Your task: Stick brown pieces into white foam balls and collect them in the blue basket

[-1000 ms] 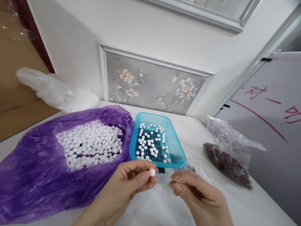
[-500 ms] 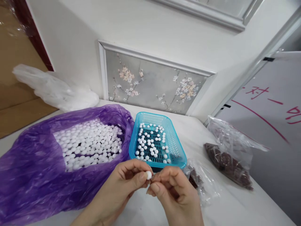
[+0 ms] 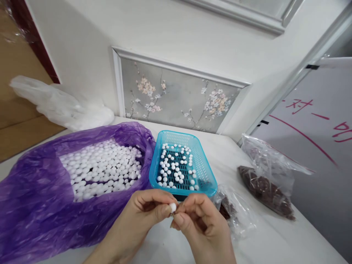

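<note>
Between the thumb and forefinger of my left hand is a small white ball. My right hand is closed in a pinch right beside the ball, at its right side; whatever its fingertips hold is too small to make out. Just beyond both hands stands a blue plastic basket with many white balls spread over its slotted bottom. To the left, a purple plastic bag lies wide open, filled with a heap of similar white balls.
On the white table, a clear bag with dark brown contents lies to the right. Another clear bag sits nearer, by my right hand. A translucent white bag rests at the back left. Behind stands a wall with a framed flower panel.
Both hands stay in nearly the same pose, with the ball still in my left fingers. The view has shifted very slightly.
</note>
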`<state>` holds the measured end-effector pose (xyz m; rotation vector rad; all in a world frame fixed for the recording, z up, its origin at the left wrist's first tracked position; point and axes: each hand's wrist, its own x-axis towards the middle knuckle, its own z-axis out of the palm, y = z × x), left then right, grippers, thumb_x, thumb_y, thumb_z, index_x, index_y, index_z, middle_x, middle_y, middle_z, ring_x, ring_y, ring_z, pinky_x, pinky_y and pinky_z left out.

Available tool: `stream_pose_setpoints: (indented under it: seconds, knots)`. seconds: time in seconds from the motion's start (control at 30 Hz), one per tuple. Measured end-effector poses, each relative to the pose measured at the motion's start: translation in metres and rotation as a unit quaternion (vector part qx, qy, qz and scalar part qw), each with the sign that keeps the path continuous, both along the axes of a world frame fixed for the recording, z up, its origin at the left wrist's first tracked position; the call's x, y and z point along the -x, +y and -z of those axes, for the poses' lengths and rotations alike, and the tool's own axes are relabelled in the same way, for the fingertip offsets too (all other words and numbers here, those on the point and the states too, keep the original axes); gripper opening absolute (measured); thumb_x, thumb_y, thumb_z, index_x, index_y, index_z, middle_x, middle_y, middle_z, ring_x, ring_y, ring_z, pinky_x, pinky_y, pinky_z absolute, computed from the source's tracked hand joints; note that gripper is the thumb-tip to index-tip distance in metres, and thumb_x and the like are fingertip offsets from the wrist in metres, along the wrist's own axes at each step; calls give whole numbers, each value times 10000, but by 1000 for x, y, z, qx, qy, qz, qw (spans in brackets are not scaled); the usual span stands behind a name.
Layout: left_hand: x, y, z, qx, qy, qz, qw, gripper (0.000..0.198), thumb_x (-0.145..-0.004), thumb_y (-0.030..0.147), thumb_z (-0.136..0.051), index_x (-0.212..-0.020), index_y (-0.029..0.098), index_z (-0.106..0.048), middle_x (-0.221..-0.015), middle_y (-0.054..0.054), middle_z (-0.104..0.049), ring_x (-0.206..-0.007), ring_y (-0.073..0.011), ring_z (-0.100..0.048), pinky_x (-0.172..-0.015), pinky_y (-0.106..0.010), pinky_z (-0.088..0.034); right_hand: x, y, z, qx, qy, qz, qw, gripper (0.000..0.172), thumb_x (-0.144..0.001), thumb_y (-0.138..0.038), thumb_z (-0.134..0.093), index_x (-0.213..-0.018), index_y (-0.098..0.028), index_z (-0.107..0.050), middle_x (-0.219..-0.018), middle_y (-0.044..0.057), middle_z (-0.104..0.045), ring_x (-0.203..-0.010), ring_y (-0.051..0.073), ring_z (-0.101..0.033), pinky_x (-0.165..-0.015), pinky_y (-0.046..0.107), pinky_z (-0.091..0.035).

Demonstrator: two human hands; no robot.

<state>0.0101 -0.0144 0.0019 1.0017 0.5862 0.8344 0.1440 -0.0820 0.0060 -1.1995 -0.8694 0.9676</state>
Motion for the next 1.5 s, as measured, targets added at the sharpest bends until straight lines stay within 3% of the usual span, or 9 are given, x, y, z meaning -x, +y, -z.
stream_pose_setpoints:
  seconds: [0.23,0.6,0.9,1.07,1.3,1.5]
  knots:
    - [-3,-1,-3,-29,-21,13,999,81,-761,199,-745,-720,251,-791,-736,-3,-728,-673,-135,-629,-689,-265,-501,2,3,0,-5,46,-5,999,222,-692,-337,-798,-702,-204,-620,-590,-40,-669,-545,101,-605,-550,198,-453]
    - [-6,0,-7,-50,23,-26,998,52,-700,208,-793,-666,246,-799,-745,-30,-746,-720,-168,-649,-686,-270,-504,2,6,8,-15,66,5,998,271,-701,-343,-796,-723,-200,-567,-610,-43,-610,-551,104,-552,-541,219,-439]
    - [-5,-3,-5,98,-68,-7,993,41,-697,238,-807,-697,207,-781,-726,-2,-736,-695,-108,-617,-696,-210,-487,7,7,7,-54,98,-11,994,261,-640,-340,-844,-765,-224,-646,-661,-59,-604,-596,94,-541,-576,197,-436]
    - [-3,-3,-6,90,-57,-7,994,46,-687,234,-815,-708,203,-787,-738,-9,-740,-705,-110,-608,-702,-208,-478,5,5,8,-62,83,-15,995,274,-640,-374,-843,-812,-224,-692,-685,-35,-628,-616,119,-572,-583,226,-460]
    - [-4,-2,-7,53,-54,15,997,31,-749,234,-758,-746,215,-783,-673,-20,-702,-671,-139,-596,-714,-268,-484,2,6,9,-75,85,-35,993,182,-740,-380,-769,-813,-235,-685,-673,-29,-647,-610,132,-606,-606,252,-511]
    - [-8,-7,-13,57,-58,-5,997,13,-720,224,-782,-711,217,-776,-662,-5,-685,-664,-125,-584,-679,-232,-468,3,4,12,-141,27,29,989,68,-763,-313,-764,-785,-261,-725,-709,-26,-647,-617,114,-594,-591,212,-491]
